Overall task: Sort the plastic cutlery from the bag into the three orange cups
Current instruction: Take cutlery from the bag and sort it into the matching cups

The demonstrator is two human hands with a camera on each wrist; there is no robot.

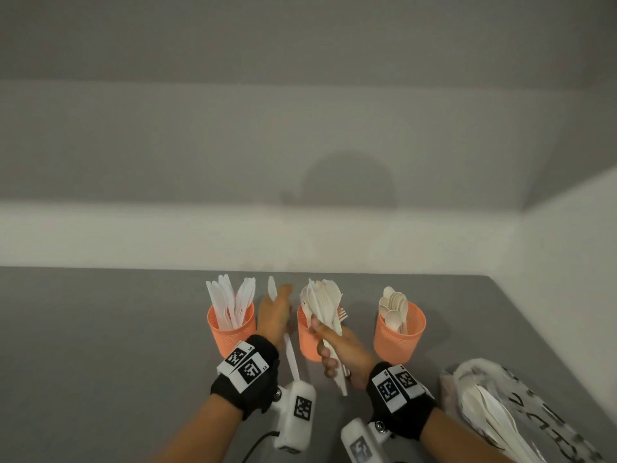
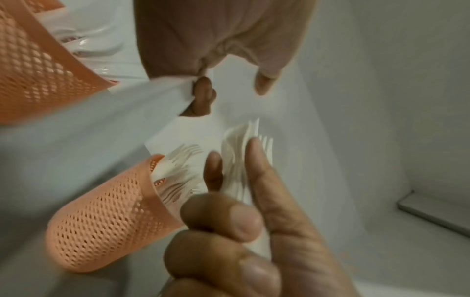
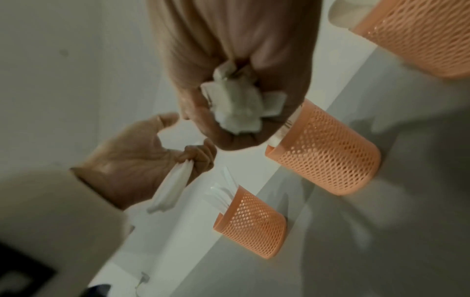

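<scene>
Knife pinched in left grip beside knife cup, forks bunch clutched in right grip over middle cup for sorting, bag right of it on desk.
</scene>
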